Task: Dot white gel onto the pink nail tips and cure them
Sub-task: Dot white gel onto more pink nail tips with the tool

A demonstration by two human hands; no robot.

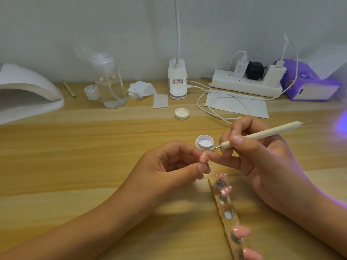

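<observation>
Pink plastic nail tips [241,231] number five: four sit along one clear stand strip [225,207] on the wooden table [93,147], two of them white-dotted. The left hand [169,166] pinches the fifth pink tip [260,157] between thumb and forefinger. The right hand [266,160] grips one cream dotting pen [262,133] pencil-fashion, its metal point just beside one open white gel pot [204,142].

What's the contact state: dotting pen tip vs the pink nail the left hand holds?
Apart. Head view: dotting pen tip sits up-right of the pink nail, clear gap between.
</observation>
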